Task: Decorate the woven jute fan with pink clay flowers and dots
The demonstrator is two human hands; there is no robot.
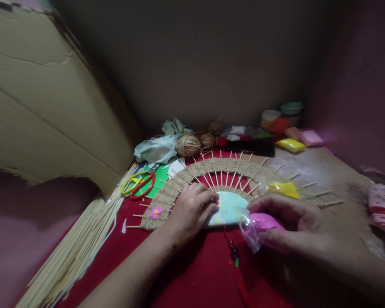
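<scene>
A half-round woven fan [179,182] with thin stick ribs and a pale blue flowered cloth centre [232,205] lies in the middle of the red cloth. One pink clay flower [155,212] is on its left end. My left hand [195,204] rests on the fan with curled fingers at the left of the cloth centre; a tiny pink bit shows by its fingertips, and what they hold is mostly hidden. Between the thumb and fingers of my right hand [295,222] is a clear packet of pink clay [265,226], held over the fan's right side.
Yellow- and red-handled scissors [141,183] and a bundle of thin sticks [73,248] lie at left. Twine balls [188,146], a dark phone [252,148] and yellow clay packets [290,145] sit behind the fan. A beaded red tassel [233,252] hangs in front. Cardboard [51,85] stands at left.
</scene>
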